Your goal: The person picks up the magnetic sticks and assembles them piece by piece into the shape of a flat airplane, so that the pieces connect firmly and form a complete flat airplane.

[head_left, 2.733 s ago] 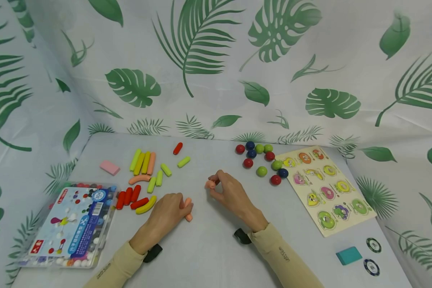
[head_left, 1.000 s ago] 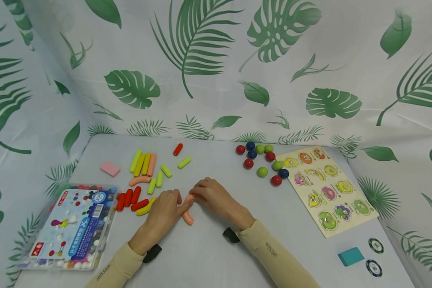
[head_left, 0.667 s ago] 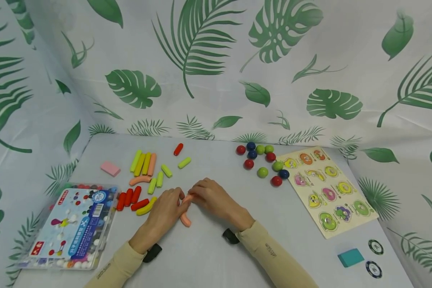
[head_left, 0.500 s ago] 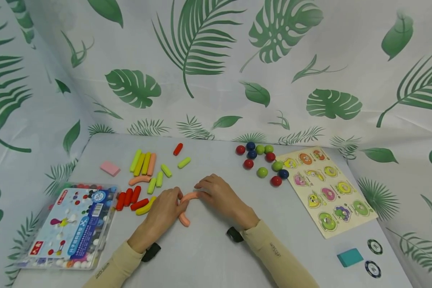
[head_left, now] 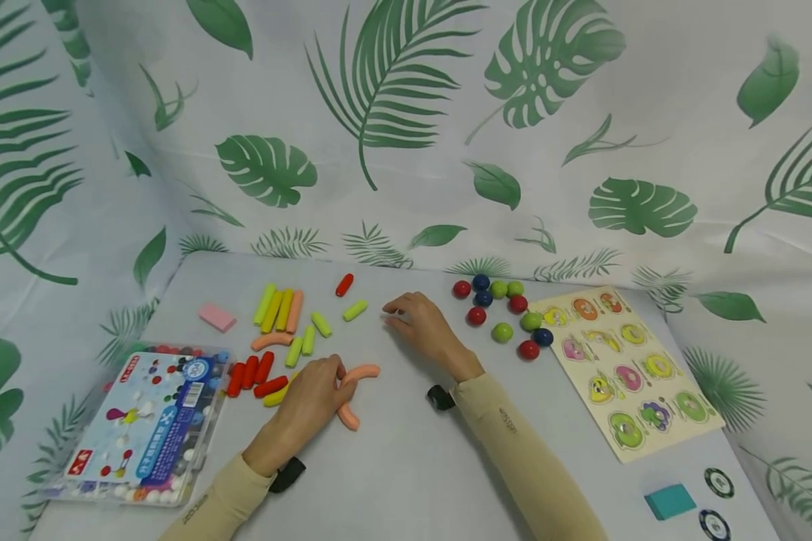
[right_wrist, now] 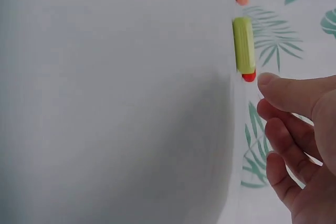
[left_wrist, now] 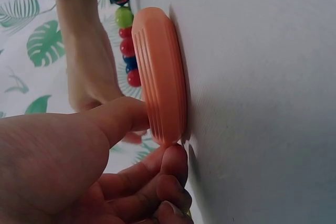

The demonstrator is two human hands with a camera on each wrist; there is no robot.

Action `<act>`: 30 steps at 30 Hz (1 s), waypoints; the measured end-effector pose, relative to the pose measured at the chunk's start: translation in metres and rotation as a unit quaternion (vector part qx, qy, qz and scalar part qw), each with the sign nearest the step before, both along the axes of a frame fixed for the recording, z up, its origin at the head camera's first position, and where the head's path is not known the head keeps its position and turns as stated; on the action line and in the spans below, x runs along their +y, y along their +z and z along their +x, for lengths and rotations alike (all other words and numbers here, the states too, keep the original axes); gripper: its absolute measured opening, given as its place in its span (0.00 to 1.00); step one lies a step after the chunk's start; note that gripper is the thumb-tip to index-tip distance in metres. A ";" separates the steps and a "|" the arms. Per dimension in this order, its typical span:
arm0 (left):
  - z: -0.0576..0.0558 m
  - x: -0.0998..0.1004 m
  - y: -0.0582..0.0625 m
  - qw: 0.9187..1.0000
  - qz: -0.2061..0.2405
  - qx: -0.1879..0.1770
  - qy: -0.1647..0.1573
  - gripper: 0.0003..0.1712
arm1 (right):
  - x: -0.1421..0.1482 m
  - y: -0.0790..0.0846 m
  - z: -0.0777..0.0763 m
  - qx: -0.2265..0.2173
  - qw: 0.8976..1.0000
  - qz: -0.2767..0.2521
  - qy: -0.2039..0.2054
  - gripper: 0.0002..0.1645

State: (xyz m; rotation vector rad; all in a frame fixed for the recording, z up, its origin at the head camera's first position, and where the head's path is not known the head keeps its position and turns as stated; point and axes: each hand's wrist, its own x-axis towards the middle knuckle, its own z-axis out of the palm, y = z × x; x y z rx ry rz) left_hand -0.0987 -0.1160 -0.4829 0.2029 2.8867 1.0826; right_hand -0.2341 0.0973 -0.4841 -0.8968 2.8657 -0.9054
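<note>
Leaf-printed cloth (head_left: 406,113) fills the upper frame behind a white worktop (head_left: 406,481), its far edge crossing mid-picture. Just left of centre, below that edge, the left hand (head_left: 311,398) has thumb and fingers pinched on a pair of curved orange pieces (head_left: 362,371). One arcs from the fingers up and out, its free end pointing right; the other slants down and right, so together they bow open toward the right. Whether they join is hidden. To their right, white worktop stretches to a puzzle board (head_left: 602,376); a plastic box (head_left: 142,421) borders the left. Close up, the orange surface is matte, grooved lengthwise and blunt-ended. The right hand (head_left: 422,330) holds nothing, fingers loosely bent and apart from the thumb, near a short green piece (head_left: 355,310).
</note>
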 end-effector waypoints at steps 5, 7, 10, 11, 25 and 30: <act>0.000 -0.001 0.001 1.000 -0.004 -0.009 0.005 0.14 | -0.026 0.003 -0.017 0.020 0.999 0.022 0.020 0.14; 0.000 -0.002 0.001 1.000 -0.002 -0.012 0.007 0.14 | -0.037 0.004 -0.022 0.023 0.999 0.032 0.034 0.15; 0.000 -0.002 -0.001 1.000 0.000 -0.007 0.002 0.13 | -0.048 0.004 -0.027 0.018 0.998 0.045 0.049 0.16; 0.000 -0.002 -0.001 1.000 0.002 -0.005 -0.001 0.13 | -0.050 0.004 -0.028 0.017 0.997 0.050 0.053 0.16; 0.001 0.001 -0.002 1.000 0.001 -0.001 0.000 0.13 | -0.036 -0.003 -0.026 0.007 0.995 0.086 0.051 0.15; 0.000 0.002 -0.002 1.000 -0.003 0.003 -0.003 0.13 | -0.009 0.001 -0.012 -0.010 0.996 0.084 0.025 0.15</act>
